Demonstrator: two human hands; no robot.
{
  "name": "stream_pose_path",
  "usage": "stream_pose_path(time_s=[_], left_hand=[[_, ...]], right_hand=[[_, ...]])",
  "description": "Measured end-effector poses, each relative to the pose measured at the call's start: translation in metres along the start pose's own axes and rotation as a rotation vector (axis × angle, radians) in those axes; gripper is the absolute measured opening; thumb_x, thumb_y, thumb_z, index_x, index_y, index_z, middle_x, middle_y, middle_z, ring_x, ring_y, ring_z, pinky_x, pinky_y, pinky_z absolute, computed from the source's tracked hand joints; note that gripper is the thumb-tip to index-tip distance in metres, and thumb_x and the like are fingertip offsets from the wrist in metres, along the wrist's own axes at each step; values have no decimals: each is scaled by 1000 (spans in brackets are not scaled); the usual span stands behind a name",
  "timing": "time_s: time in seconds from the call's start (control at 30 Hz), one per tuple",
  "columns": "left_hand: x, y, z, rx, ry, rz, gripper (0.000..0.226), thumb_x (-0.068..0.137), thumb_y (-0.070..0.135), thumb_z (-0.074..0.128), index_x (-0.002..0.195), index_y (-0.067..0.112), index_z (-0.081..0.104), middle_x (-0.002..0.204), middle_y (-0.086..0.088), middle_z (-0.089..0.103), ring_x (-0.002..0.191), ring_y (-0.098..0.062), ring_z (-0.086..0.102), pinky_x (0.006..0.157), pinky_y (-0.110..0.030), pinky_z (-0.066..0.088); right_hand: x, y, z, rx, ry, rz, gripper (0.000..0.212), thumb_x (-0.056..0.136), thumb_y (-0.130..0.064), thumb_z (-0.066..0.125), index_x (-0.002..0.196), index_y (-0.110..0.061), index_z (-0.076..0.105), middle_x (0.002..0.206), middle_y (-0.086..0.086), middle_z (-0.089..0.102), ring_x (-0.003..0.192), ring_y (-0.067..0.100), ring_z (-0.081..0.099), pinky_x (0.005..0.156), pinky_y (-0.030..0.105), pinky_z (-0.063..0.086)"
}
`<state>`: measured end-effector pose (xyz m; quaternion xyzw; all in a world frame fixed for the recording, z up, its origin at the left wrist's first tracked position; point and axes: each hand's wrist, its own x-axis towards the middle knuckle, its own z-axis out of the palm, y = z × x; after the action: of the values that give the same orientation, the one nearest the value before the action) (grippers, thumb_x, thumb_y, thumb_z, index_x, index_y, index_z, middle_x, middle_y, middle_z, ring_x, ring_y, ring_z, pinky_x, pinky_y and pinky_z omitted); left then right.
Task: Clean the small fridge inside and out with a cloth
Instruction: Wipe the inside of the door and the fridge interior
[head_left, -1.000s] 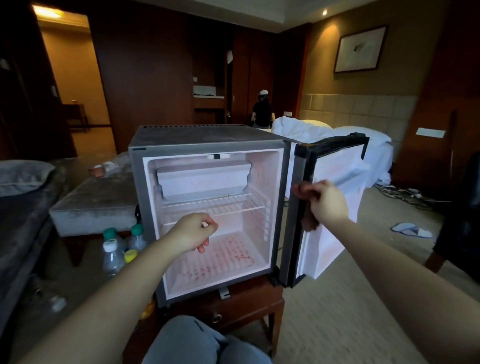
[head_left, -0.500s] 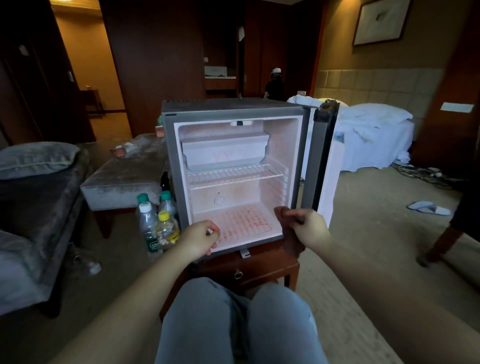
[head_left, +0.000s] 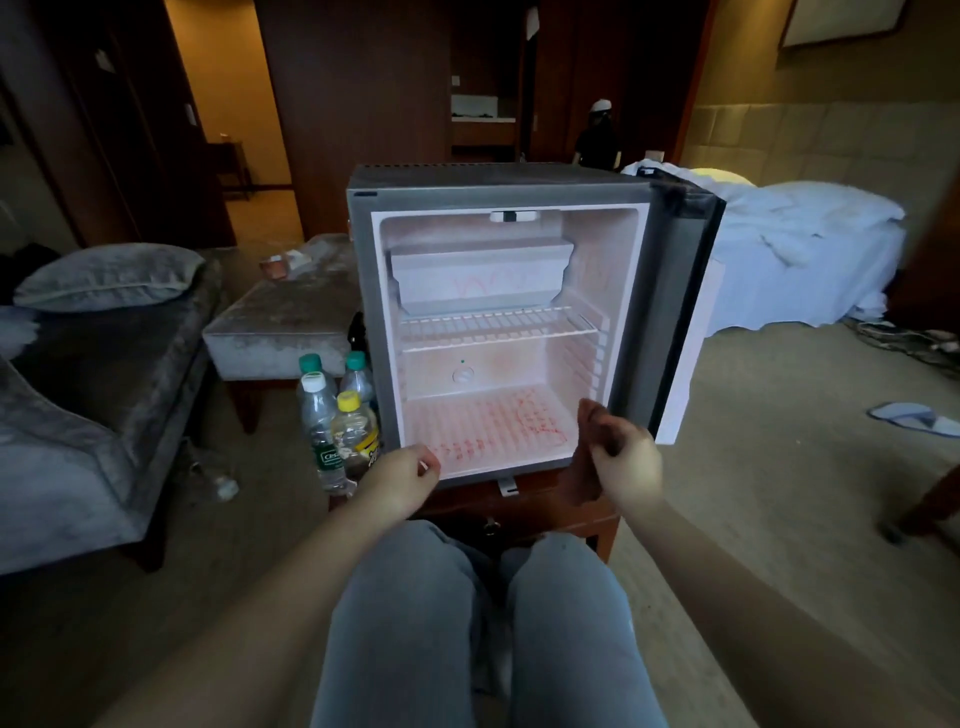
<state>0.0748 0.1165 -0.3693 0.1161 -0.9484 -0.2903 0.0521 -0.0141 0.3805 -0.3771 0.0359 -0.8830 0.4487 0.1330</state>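
The small grey fridge (head_left: 362, 291) stands on a low wooden table (head_left: 550, 512) in front of my knees. Its door (head_left: 670, 312) is swung wide open to the right. Inside are a white freezer box (head_left: 478, 275) and a wire shelf (head_left: 498, 327), and red scribbles (head_left: 524, 423) mark the white floor. My right hand (head_left: 626, 460) grips a dark brown cloth (head_left: 579, 486) at the fridge's lower right corner, and the cloth hangs below my fingers. My left hand (head_left: 402, 480) hovers at the lower left corner with curled fingers and holds nothing.
Several plastic bottles (head_left: 337, 415) stand on the floor left of the fridge. Behind them is a grey ottoman (head_left: 280, 322), and a grey sofa (head_left: 78, 389) sits farther left. A white bed (head_left: 805, 249) and a slipper (head_left: 914, 418) are to the right. A person (head_left: 597, 137) stands far back.
My right hand with the cloth came down from the upper door edge to the fridge's lower right corner. The door swung wider open. My left hand dropped out of the fridge to its front edge.
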Motion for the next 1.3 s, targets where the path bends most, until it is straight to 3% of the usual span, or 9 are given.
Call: stream_pose_path(time_s=[0.13,0.33,0.47,0.63,0.73,0.87,1.0,1.13,1.3], left_hand=[[24,6,35,45,-43,34,18,92,24,54,104,20,67,103,3,68,96,-18,62,81,-26,49],[52,-13,103,-9,-132,62,18,93,25,53,108,26,62,102,8,65,90,-8,59,84,-26,49],[92,-10,126,-39,-144,142,20,93,24,52,110,22,62,103,4,65,89,-10,59,80,-23,47],[139,10,132,-97,-91,166,21,95,23,51,113,18,61,97,6,62,85,-9,56,72,-22,45],[155,15,132,-108,-101,169,23,94,25,51,115,20,60,96,7,61,83,-8,54,72,-23,45],[173,18,124,-89,-134,164,21,93,23,52,110,16,62,98,1,64,86,-15,57,76,-31,49],[183,15,121,-30,-161,162,22,95,27,48,105,13,62,94,-2,64,84,-18,59,76,-37,51],[188,8,121,-36,-209,129,23,96,28,48,105,13,62,95,-3,64,85,-18,59,78,-36,51],[193,2,123,-30,-209,110,23,98,28,46,108,15,61,96,-1,63,82,-14,56,63,-24,38]], right_hand=[[-2,21,33,50,31,120,46,81,1,62,126,-10,61,120,17,53,106,33,57,94,29,41],[15,63,94,-104,14,155,51,74,3,60,120,-17,65,116,12,55,107,33,52,99,48,42],[45,67,118,-175,41,12,44,75,6,59,114,-13,68,111,9,57,105,28,46,94,40,44],[94,80,144,-479,84,-187,43,74,6,58,114,-6,68,110,17,61,104,40,53,87,50,50],[106,94,160,-593,-230,-126,50,89,-10,43,138,-5,49,147,17,41,139,34,32,117,46,20],[126,100,164,-656,-341,-152,51,100,-19,34,149,-11,29,158,9,22,147,21,15,118,32,2],[166,99,174,-644,-413,-179,61,93,-34,21,147,-11,35,155,9,30,144,24,23,120,35,12],[220,91,197,-580,-463,-169,47,98,-25,43,145,-23,43,150,1,40,137,23,37,114,31,26],[251,68,209,-417,-450,-84,38,100,-21,45,137,-24,53,142,2,51,129,24,47,106,22,28]])
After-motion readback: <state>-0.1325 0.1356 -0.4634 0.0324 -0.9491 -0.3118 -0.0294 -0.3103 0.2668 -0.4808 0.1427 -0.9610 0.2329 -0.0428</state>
